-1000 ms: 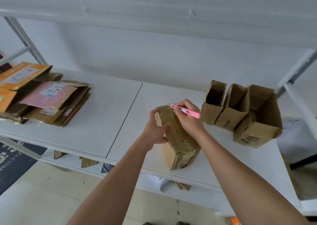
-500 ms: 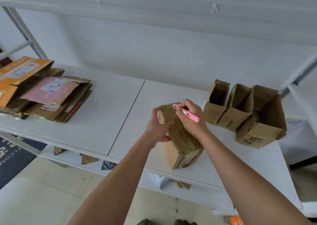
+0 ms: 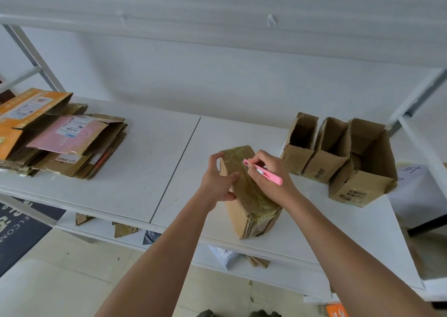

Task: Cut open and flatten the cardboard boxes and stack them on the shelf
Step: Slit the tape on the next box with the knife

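Taped box (image 3: pixel 249 195): stands on the white shelf (image 3: pixel 135 166), near front edge, abt 6 o'clock of the shelf surface; top face fully covered w/ shiny tape.
Left hand (image 3: pixel 217 181): fingers curled round the box's left upper edge, thumb on top; it holds the box steady.
Right hand (image 3: pixel 271 174): gripping the pink cutter (image 3: pixel 262 171) like a pen; tip points to 10 o'clock and lies over the taped top. Blade contact: cannot tell.
Weight: I judge light, prob. empty, as one hand steadies it.
Stiffness: cardboard walls stiff at corners, soft in the middle of panels; they may buckle if pressed hard.
Surface: tape looks glossy, so likely slippery for fingers and blade.
Where to hold: at the bare cardboard side and corner, away from the cut line.
Open boxes (image 3: pixel 338 157): three, at 2 o'clock of the taped box, well apart.
Flat stack (image 3: pixel 67 145): at 9 o'clock, far left of shelf.
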The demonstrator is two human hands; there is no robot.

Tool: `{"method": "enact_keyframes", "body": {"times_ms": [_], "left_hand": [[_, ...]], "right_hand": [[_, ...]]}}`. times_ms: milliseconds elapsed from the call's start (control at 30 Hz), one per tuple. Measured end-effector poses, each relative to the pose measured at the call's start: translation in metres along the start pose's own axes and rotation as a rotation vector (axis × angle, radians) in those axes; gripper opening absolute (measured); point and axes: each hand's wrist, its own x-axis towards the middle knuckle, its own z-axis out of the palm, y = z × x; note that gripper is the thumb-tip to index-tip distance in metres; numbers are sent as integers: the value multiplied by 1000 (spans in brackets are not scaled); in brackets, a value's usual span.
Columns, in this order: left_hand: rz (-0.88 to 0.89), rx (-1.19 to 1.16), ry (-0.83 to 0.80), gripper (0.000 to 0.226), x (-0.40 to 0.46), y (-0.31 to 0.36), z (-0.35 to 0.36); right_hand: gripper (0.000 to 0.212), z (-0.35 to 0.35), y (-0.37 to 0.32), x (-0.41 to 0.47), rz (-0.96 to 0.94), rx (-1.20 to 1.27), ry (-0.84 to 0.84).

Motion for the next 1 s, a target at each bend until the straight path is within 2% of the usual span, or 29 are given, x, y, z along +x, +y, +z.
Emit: {"method": "enact_keyframes", "body": {"times_ms": [167, 533, 900, 1000], "left_hand": [[10, 25, 4, 55, -1, 1, 3], [25, 23, 21, 53, -1, 1, 6], [26, 61, 44, 55, 1, 4, 13], [25, 82, 42, 56, 1, 7, 14]], "right_hand": [[12, -4, 2, -16, 11, -46, -69], [23, -23, -13, -58, 79, 80, -105], [22, -36, -26, -103, 3, 119, -19], [21, -35, -29, -120, -17, 59, 14]]}}
